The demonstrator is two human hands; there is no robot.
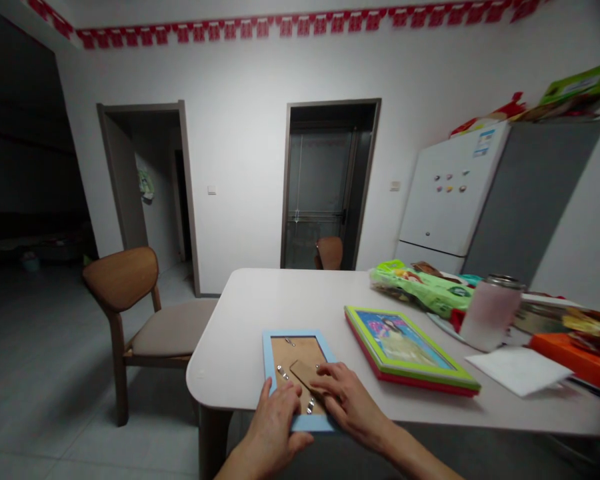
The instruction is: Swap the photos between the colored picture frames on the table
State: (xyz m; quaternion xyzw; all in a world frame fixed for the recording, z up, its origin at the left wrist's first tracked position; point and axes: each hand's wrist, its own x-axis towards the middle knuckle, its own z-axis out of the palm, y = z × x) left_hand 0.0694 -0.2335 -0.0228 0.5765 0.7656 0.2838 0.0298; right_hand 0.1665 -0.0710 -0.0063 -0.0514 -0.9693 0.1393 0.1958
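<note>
A light blue picture frame (269,353) lies face down at the near edge of the table, its brown backing board (300,349) facing up. Several small metal clips sit around the board, and a brown stand leg (303,372) slants across it. My left hand (279,417) grips the lower left corner, fingers curled over the backing and thumb by the bottom rim. Over the lower right side, my right hand (347,400) has bent fingers on the stand leg and the frame's right edge. What its thumb touches is hidden.
A green picture frame (410,343) with a figure in a dress rests on a red one to the right. Beyond are a pink jar (490,317), white paper (520,369), a green bag (420,287) and an orange box (575,360). A wooden chair (125,280) stands left.
</note>
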